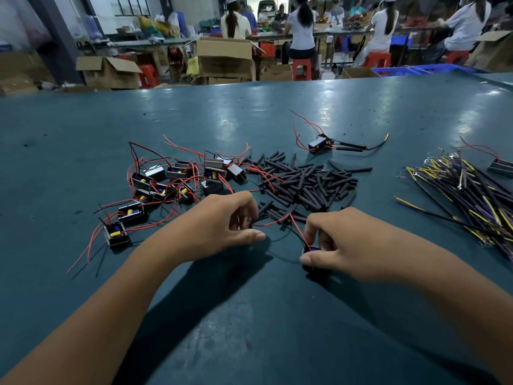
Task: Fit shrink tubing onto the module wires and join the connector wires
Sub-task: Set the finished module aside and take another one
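Hands working a module's wires beside the tubing pile

Counter (pixel 277 315) of dark teal, wide and glossy, carries the work, sorted into groups probably for easy reach. Far right lies a sheaf of black, yellow and purple connector wires (pixel 472 195); at centre a heap of short black shrink-tubing pieces (pixel 302 182); to the left a cluster of small black box modules with red leads (pixel 172 179). One finished-looking module (pixel 320 144) sits apart behind. Nearest, the right hand (pixel 344 245) pinches a small black module (pixel 312 250) between thumb and curled fingers, apparently steadying it. The left hand (pixel 222 220) has fingers curled together around the end of that module's thin red wire (pixel 273 222), stretched between the hands; any tubing there is hidden.
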### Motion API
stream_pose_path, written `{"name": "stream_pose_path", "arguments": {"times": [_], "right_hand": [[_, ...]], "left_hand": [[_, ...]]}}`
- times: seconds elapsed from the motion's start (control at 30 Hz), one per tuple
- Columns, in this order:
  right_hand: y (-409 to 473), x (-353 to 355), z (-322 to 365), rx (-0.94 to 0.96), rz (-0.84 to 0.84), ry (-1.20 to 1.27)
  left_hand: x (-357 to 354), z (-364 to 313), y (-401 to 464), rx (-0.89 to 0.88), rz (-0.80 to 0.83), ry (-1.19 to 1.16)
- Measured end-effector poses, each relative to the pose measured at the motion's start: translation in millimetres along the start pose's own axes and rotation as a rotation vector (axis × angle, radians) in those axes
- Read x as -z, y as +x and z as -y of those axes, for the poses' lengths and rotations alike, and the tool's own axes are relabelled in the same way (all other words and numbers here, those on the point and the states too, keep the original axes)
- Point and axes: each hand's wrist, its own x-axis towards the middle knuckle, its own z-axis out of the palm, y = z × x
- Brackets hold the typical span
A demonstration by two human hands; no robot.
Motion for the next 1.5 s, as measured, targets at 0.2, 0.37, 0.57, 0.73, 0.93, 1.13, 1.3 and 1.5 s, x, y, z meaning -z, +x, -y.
{"name": "stream_pose_path", "arguments": {"times": [0.2, 0.37, 0.57, 0.73, 0.93, 1.13, 1.3, 1.5], "right_hand": [[6.1, -1.7, 4.0, -0.033, -0.079, 0.138], [7.1, -3.3, 3.9, -0.029, -0.085, 0.247], [5.8, 3.3, 2.4, -0.023, -0.006, 0.651], [6.6, 0.1, 6.2, 0.012, -0.057, 0.666], [11.8, -8.3, 8.1, -0.001, -0.219, 0.574], [11.1, -4.3, 5.0, 0.012, -0.408, 0.47], [12.0, -7.7, 13.2, 0.11, -0.538, 0.569], [14.3, -9.8, 25.3, 0.134, -0.612, 0.509]], "left_hand": [[-3.2, -3.3, 0.5, -0.103, 0.014, -0.193], [-9.6, -11.5, 0.5, -0.114, 0.016, -0.393], [-26.8, -19.0, 4.7, -0.11, -0.12, -0.422], [-32.7, -24.7, 6.7, -0.067, -0.24, -0.479], [-42.8, -29.6, 8.5, 0.009, -0.324, -0.598], [-45.8, -30.5, 8.6, 0.014, -0.339, -0.631], [-49.4, -34.6, 9.4, 0.011, -0.331, -0.769], [-55.0, -34.8, 8.8, -0.063, -0.321, -0.839]]}}
